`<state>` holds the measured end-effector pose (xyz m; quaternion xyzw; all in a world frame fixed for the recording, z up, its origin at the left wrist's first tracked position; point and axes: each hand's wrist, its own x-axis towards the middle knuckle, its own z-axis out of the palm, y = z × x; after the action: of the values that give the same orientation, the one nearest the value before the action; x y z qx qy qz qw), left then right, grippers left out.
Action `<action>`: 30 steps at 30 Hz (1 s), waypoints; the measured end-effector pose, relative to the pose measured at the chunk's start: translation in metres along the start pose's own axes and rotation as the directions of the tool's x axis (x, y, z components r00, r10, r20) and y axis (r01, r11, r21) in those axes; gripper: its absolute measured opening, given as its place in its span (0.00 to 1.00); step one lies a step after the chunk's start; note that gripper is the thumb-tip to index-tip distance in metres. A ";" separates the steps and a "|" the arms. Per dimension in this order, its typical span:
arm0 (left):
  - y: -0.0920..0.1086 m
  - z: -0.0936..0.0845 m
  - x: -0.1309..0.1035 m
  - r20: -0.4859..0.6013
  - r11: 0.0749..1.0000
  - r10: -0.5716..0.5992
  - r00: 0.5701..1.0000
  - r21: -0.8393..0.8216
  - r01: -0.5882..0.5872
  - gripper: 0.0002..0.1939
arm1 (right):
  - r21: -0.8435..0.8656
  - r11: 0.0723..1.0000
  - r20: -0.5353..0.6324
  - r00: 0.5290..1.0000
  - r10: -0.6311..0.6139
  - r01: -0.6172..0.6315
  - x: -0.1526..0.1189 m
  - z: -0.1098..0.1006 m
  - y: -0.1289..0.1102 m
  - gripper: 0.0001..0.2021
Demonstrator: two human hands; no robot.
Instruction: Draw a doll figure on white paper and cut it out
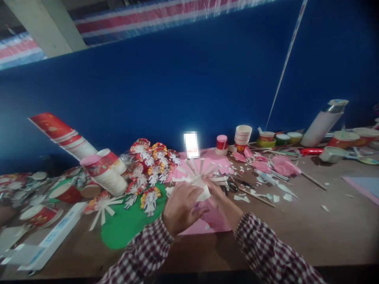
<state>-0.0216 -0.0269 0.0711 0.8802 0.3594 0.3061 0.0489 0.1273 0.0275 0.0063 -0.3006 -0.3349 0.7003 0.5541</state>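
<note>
A white paper cup [199,181] cut into strips is fanned out like a flower in front of me, above pink paper. My right hand [220,199] is closed on its right side, with the fingertips near the centre of the strips. Against the cup's left side, my left hand [182,205] has its fingers stretched out and its thumb apart; part of the cup is hidden behind it. Beneath both hands lies a pink sheet [211,223] with dark marks. Scissors [232,185] rest just right of the cup.
Several paper figures [150,201] lie left on a green sheet [118,230]. Another cut cup [103,207] is beside stacked paper cups [109,179] and a long white box [55,234]. Paper scraps [287,197], a stick [257,197] and a flask [322,122] are on the right.
</note>
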 end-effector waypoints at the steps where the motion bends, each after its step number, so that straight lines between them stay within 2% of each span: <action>1: 0.003 0.007 -0.002 0.055 0.998 -0.030 0.998 -0.057 0.033 0.22 | -0.010 1.000 -0.005 1.000 -0.004 0.004 0.000 0.000 0.000 0.13; 2: 0.004 0.013 -0.003 0.080 0.990 -0.066 0.995 -0.120 0.076 0.21 | -0.018 1.000 -0.015 1.000 -0.005 0.004 0.000 0.000 0.000 0.12; 4: 0.003 0.025 -0.005 0.048 0.960 -0.183 0.982 -0.206 0.189 0.19 | -0.038 0.999 -0.024 1.000 -0.012 0.011 0.000 0.000 0.002 0.12; 6: 0.001 0.031 -0.005 0.007 0.924 -0.274 0.962 -0.277 0.265 0.21 | -0.062 0.998 -0.017 1.000 -0.024 0.023 0.001 -0.001 0.005 0.12; 8: -0.001 0.031 -0.003 -0.007 0.894 -0.318 0.948 -0.336 0.297 0.22 | -0.085 0.996 0.002 0.999 -0.034 0.034 0.000 -0.001 0.008 0.13; 11: -0.006 0.025 0.001 -0.003 0.867 -0.372 0.928 -0.359 0.346 0.13 | -0.108 0.993 0.022 0.999 -0.040 0.042 -0.001 0.000 0.009 0.16; 13: -0.015 0.020 0.003 -0.020 0.813 -0.475 0.880 -0.394 0.429 0.07 | -0.108 0.993 0.025 0.999 -0.047 0.050 -0.001 0.000 0.009 0.17; 14: -0.020 0.018 0.004 -0.040 0.760 -0.547 0.836 -0.442 0.476 0.06 | -0.108 0.992 0.019 0.998 -0.061 0.063 -0.002 0.000 0.008 0.17; 15: -0.026 0.016 0.005 -0.034 0.684 -0.618 0.785 -0.515 0.517 0.06 | -0.113 0.990 0.005 0.997 -0.080 0.080 -0.002 0.000 0.006 0.18; 16: -0.031 0.014 0.005 -0.037 0.648 -0.650 0.759 -0.550 0.528 0.09 | -0.129 0.987 -0.016 0.995 -0.102 0.099 -0.002 0.000 0.005 0.20; 19: -0.040 0.010 0.006 -0.029 0.563 -0.686 0.727 -0.653 0.506 0.12 | -0.206 0.971 -0.086 0.986 -0.145 0.125 -0.001 0.000 0.004 0.25; 20: -0.040 0.010 0.007 -0.006 0.487 -0.700 0.714 -0.736 0.470 0.12 | -0.217 0.969 -0.100 0.985 -0.139 0.115 0.000 -0.001 0.005 0.26; 22: -0.036 0.010 0.007 0.075 0.233 -0.728 0.682 -0.908 0.349 0.11 | -0.207 0.975 -0.109 0.988 -0.109 0.084 0.003 -0.002 0.008 0.26; 24: -0.031 0.013 0.005 0.172 -0.035 -0.733 0.658 -0.976 0.217 0.12 | -0.187 0.981 -0.095 0.993 -0.072 0.053 0.007 -0.004 0.010 0.26; 25: -0.028 0.014 0.004 0.207 -0.115 -0.725 0.657 -0.977 0.180 0.11 | -0.182 0.982 -0.083 0.995 -0.059 0.043 0.008 -0.005 0.011 0.26; 27: -0.025 0.018 0.000 0.254 -0.211 -0.694 0.674 -0.966 0.147 0.11 | -0.172 0.984 -0.051 0.998 -0.043 0.033 0.008 -0.006 0.011 0.27; 30: -0.024 0.025 -0.007 0.294 -0.283 -0.632 0.716 -0.949 0.140 0.12 | -0.144 0.989 0.049 0.998 -0.032 0.039 0.004 -0.005 0.007 0.25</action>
<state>-0.0255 -0.0109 0.0396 0.2972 0.2881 0.5697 0.7100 0.1261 0.0310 -0.0024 -0.3175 -0.4028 0.6711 0.5353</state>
